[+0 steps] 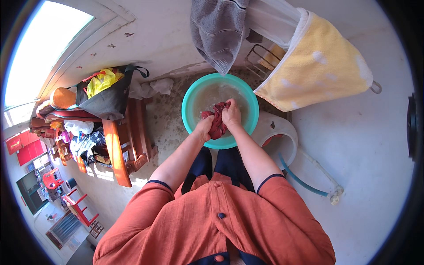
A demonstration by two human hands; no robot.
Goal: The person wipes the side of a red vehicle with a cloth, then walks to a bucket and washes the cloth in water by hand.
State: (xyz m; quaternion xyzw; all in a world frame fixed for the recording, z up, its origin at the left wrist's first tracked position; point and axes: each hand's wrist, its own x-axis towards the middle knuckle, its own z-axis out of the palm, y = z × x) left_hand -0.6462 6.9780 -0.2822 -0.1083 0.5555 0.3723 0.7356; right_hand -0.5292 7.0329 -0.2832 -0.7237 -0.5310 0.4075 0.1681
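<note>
A bunched dark red cloth (pixel 217 126) is stretched between my two hands over a turquoise basin (pixel 189 99). My left hand (pixel 204 127) is closed round its lower left part, near the basin's front rim. Higher and to the right, my right hand (pixel 231 114) grips the other end. Cloudy greyish water (pixel 215 94) lies in the basin beneath the cloth. Some of my fingers are hidden by the folds and by my own hands.
A yellow towel (pixel 316 66) and a grey towel (pixel 219 31) hang beyond the basin. At its right stand a white rounded container (pixel 282 132) and a blue-green hose (pixel 300 180). Leftward, an orange wooden bench (pixel 117 152) carries a dark bag (pixel 108 99) and plastic bags.
</note>
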